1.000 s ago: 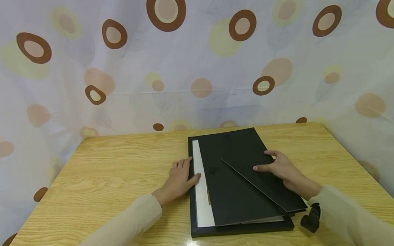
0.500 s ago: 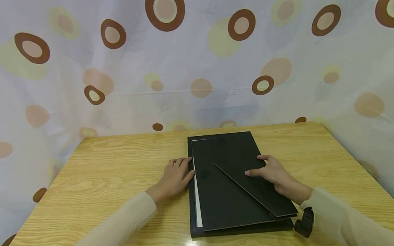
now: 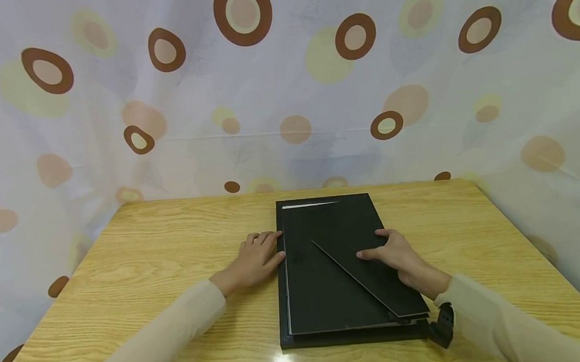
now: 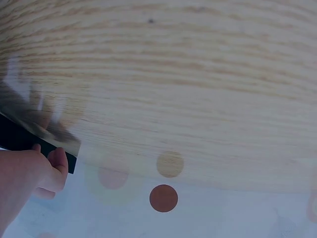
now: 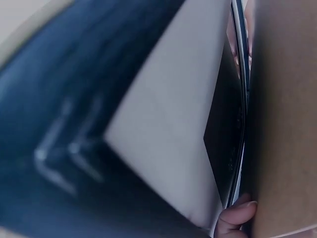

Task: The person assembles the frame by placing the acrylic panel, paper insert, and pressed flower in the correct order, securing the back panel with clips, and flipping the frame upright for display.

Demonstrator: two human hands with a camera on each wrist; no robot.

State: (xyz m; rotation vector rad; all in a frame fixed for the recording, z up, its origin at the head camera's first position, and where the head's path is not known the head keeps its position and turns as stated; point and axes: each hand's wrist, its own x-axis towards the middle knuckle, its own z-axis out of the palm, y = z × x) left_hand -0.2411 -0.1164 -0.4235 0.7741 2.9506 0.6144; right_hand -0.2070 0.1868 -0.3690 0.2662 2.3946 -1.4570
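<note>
A black picture frame (image 3: 352, 337) lies back up on the wooden table. Its black backing board (image 3: 340, 298) is over the opening, its near right part slightly raised. A stand leg (image 3: 374, 278) slants across the board. My left hand (image 3: 252, 262) holds the frame's left edge; the left wrist view shows bent fingers (image 4: 59, 161) there. With thumb on the leg and fingers at the right edge, my right hand (image 3: 399, 257) pinches the backing board. In the right wrist view, a white sheet (image 5: 163, 114) shows inside the frame, beside the board's brown underside (image 5: 287, 124).
The wooden table (image 3: 174, 231) reaches back to a patterned curtain (image 3: 192, 98) that also hangs along both sides. A dark wrist device (image 3: 442, 326) hangs from the right sleeve, near the frame's front right corner.
The backing board has slid left and turned straighter over the frame, covering the white strip along the left side. My right hand moved left with it. My left thumb drew back to the frame's edge.
</note>
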